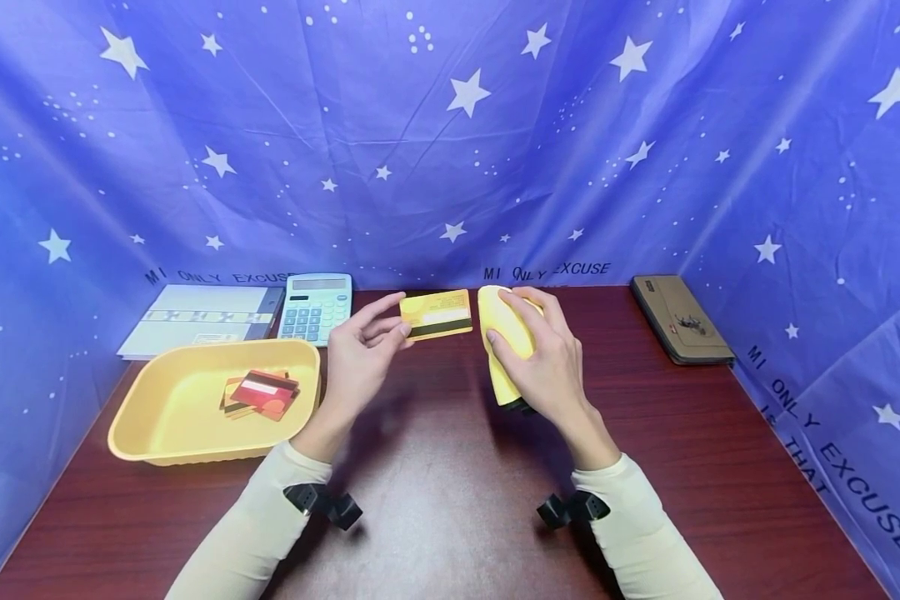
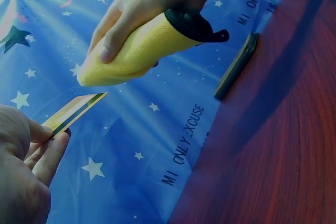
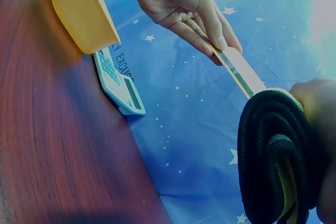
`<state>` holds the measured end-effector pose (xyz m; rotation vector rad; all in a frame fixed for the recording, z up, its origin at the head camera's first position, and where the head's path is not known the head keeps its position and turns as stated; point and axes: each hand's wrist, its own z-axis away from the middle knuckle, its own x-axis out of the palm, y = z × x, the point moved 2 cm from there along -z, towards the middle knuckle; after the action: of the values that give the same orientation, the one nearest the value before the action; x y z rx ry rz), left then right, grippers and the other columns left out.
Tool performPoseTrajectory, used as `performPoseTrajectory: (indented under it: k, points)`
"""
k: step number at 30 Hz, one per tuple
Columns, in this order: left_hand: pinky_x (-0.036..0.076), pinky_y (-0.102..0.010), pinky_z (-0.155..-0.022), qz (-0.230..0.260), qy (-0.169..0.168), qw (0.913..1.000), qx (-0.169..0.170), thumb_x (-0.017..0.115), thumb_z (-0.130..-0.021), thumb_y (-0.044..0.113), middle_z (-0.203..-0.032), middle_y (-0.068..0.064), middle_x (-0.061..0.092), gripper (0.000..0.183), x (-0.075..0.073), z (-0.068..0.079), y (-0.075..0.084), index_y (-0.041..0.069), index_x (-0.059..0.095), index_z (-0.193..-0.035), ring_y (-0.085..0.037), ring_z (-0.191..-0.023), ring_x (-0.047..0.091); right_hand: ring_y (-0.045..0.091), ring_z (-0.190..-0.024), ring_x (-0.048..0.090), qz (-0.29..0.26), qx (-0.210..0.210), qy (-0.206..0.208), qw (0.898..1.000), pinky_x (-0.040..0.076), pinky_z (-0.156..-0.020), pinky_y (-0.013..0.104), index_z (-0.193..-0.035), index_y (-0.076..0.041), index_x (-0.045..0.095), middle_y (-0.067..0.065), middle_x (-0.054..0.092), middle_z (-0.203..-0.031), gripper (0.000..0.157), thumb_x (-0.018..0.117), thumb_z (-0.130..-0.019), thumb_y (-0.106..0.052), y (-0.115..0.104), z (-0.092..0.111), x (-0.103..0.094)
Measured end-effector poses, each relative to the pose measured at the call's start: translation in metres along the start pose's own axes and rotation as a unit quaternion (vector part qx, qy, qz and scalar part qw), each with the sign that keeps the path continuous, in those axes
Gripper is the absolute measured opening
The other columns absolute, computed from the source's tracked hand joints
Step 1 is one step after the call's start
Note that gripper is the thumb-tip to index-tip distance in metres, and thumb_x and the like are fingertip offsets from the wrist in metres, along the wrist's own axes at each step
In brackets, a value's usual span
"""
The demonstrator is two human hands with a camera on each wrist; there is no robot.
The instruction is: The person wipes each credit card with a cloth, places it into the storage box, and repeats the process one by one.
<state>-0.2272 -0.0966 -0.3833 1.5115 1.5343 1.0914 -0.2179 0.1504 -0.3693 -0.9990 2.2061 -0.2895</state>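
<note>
My left hand (image 1: 363, 354) pinches a yellow bank card (image 1: 437, 314) at its left end, thumb in front. The card's dark stripe and white strip face me, and it is held up above the table. Just to its right, my right hand (image 1: 543, 350) grips a folded yellow cloth (image 1: 504, 333) with a black edge. In the right wrist view the cloth's black edge (image 3: 268, 145) shows several rolled layers. A small gap separates card and cloth in the left wrist view.
A yellow plastic basin (image 1: 168, 400) stands at the left, with several cards, a red card (image 1: 264, 392) on top. Behind it are a light-blue calculator (image 1: 317, 308) and a grey-white notebook (image 1: 195, 321). A brown wallet (image 1: 681, 321) lies at the back right of the wooden table (image 1: 435, 500).
</note>
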Motion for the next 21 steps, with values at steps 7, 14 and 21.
performPoseTrajectory:
  k: [7,14,21]
  points:
    - [0.068,-0.031,-0.077,0.003,-0.01,0.9998,-0.014,0.072,-0.091,-0.005,-0.103,-0.032,0.075,0.041,0.005,0.002,-0.001,0.005,0.07,-0.131,-0.008,-0.075,0.077,0.024,-0.104,0.068,-0.007,-0.005,0.001,1.0,0.054,-0.056,0.04,-0.135,-0.024,0.069,0.004,0.064,-0.134,0.052,0.082,-0.084,-0.026,-0.005,0.002,0.005]
    - [0.068,-0.034,-0.078,0.024,-0.023,0.9993,-0.016,0.07,-0.091,-0.008,-0.102,-0.035,0.073,0.04,0.008,0.004,-0.002,0.001,0.069,-0.13,-0.009,-0.077,0.078,0.024,-0.1,0.069,-0.001,-0.018,-0.002,1.0,0.054,-0.054,0.039,-0.135,-0.022,0.069,0.004,0.064,-0.134,0.052,0.082,-0.084,-0.027,-0.006,0.004,0.008]
    - [0.068,-0.035,-0.079,0.038,-0.027,0.9984,-0.03,0.069,-0.091,-0.009,-0.103,-0.037,0.072,0.041,0.01,0.005,-0.003,0.0,0.068,-0.132,-0.017,-0.081,0.079,0.024,-0.098,0.07,-0.002,-0.024,-0.008,1.0,0.056,-0.054,0.04,-0.135,-0.022,0.069,0.005,0.064,-0.134,0.052,0.081,-0.085,-0.027,-0.009,0.005,0.012]
